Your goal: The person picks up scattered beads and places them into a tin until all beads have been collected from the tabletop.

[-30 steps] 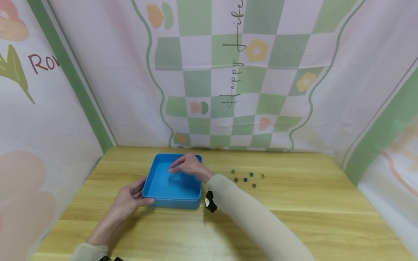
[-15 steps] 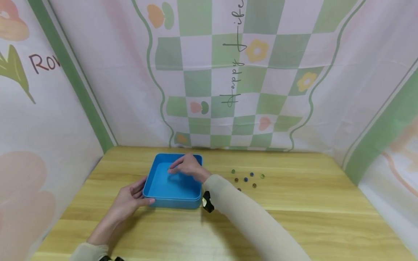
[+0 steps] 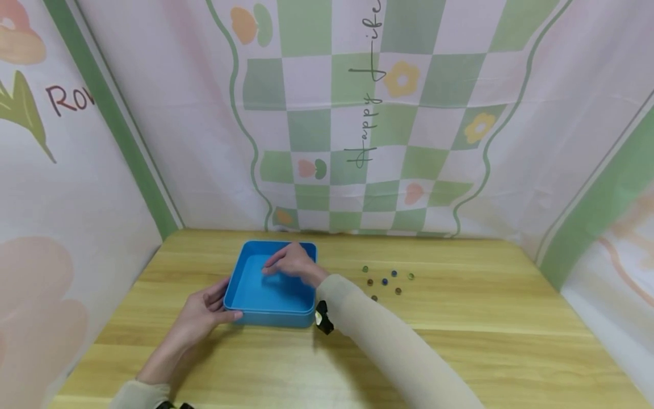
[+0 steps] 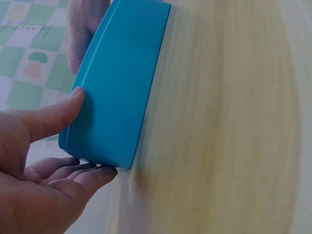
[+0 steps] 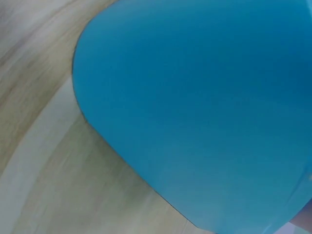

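A square blue plastic box (image 3: pixel 273 320), without a lid, stands on the wooden table. In the head view my left hand (image 3: pixel 196 318) grips its near left corner. The left wrist view shows my left hand's thumb (image 4: pixel 51 117) on the box's near wall and the fingers against the adjoining side. My right hand (image 3: pixel 292 262) reaches over the right rim into the box, fingers pointing down and drawn together. Whether anything sits between those fingertips is too small to see. The right wrist view is filled mostly by the box's outer wall (image 5: pixel 195 107).
Right of the box lie several small glass marbles, among them a blue marble (image 3: pixel 385 282), a green marble (image 3: pixel 365 268) and a brown marble (image 3: pixel 398 291). The right sleeve (image 3: pixel 378 335) passes close to them. Behind the table (image 3: pixel 490 341) hangs a patterned cloth (image 3: pixel 347 125).
My right forearm has shifted slightly left, uncovering another brown marble beside the sleeve. The right hand stays inside the box. My left hand and the box keep their places.
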Tool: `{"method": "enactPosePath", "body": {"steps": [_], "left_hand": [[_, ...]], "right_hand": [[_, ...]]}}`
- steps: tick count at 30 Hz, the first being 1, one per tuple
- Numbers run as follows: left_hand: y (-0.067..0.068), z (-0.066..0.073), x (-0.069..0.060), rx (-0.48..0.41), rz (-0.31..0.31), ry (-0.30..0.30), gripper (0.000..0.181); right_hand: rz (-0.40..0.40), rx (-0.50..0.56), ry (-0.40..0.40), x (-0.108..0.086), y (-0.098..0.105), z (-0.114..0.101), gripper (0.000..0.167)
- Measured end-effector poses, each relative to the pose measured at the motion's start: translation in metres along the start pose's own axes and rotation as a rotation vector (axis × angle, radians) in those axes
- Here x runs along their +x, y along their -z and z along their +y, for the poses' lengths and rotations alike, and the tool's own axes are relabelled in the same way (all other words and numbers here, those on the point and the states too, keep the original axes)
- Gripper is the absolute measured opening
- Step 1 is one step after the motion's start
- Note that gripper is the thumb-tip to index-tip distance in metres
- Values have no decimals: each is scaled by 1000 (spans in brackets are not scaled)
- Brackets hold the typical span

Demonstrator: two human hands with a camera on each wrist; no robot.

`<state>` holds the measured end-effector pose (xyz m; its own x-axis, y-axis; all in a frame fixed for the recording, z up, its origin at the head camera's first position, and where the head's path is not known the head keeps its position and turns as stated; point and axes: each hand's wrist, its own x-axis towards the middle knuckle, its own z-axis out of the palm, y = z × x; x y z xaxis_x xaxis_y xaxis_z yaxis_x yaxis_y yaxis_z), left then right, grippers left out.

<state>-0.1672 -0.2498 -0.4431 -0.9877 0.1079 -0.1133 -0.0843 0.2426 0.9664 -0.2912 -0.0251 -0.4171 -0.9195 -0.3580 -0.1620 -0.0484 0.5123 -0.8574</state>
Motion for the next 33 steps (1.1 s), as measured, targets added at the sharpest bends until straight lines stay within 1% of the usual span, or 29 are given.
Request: {"method": "enactPosePath", "body": {"steps": [8,13,15,18,21,25,28,33], "left_hand": [[0,0,1,-4,5,5,91],[1,0,1,-2,6,7,91],[1,0,0,0,7,6,91],[1,0,0,1,7,1,91],[1,0,-1,0,4,-4,91],[1,0,0,10,6,-2,91],[0,-2,2,15,10,-2,91],[1,-5,3,28,14,-6,91]], "right_hand": [[-9,-5,18,1,0,2,8],[-5,-8,3,2,0,2,9],[-3,-11,1,2,2,1,11],[-4,-6,17,0,8,-3,12],[-4,8,45,-5,18,-9,12],[23,19,76,-13,38,-12,14],[47,11,94,-20,57,-8,17],[45,-3,129,-38,87,3,19]]}}
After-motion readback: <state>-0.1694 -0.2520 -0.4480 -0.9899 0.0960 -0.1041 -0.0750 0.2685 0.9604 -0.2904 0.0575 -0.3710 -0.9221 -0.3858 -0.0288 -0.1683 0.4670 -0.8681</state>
